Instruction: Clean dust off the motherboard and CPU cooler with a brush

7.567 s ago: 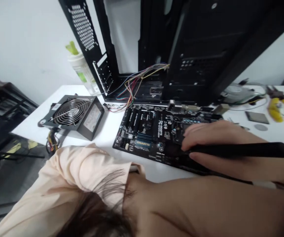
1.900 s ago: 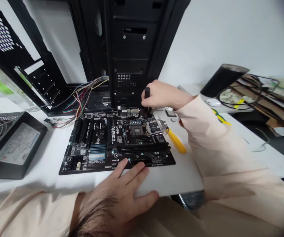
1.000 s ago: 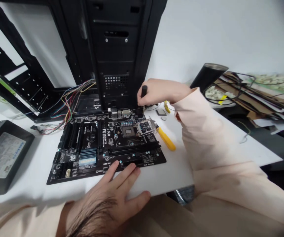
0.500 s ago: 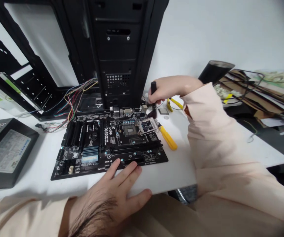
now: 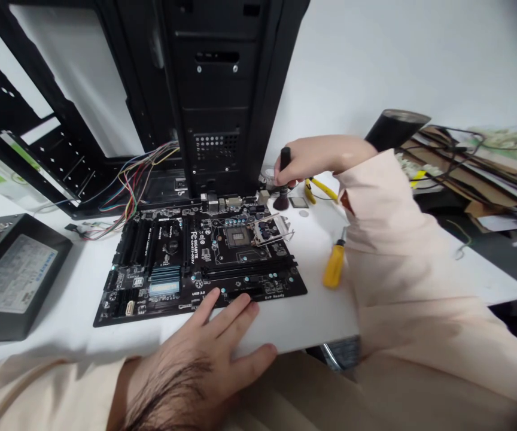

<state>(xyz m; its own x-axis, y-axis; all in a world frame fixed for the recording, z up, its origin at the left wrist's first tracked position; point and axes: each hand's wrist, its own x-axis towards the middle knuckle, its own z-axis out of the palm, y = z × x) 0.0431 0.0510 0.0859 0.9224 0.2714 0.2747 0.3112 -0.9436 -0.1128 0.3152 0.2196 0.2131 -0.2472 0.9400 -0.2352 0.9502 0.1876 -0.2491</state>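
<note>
A black motherboard [image 5: 182,257] lies flat on the white table. Its CPU socket [image 5: 239,237] is bare, and the metal socket frame [image 5: 268,230] is swung up toward the right. My left hand [image 5: 216,341] rests with spread fingers, the tips at the board's front edge. Between the fingers of my right hand [image 5: 306,158] is a black-handled brush [image 5: 284,173], upright, with its dark bristles down near the board's back right corner. Close by the bristles lies a processor [image 5: 298,202]. A yellow-handled screwdriver [image 5: 334,263] lies beside my right sleeve.
Behind the board stands an open black computer case [image 5: 213,114] with loose coloured wires [image 5: 137,173]. At left sits a power supply [image 5: 16,275]. Yellow-handled pliers [image 5: 324,188] and a small round disc [image 5: 303,213] lie beyond the board. Cardboard and cables [image 5: 447,155] are piled at right.
The screwdriver has moved right, off the motherboard's edge, and turned to lie near my sleeve. My right hand and the brush have shifted slightly right. My left hand stays put.
</note>
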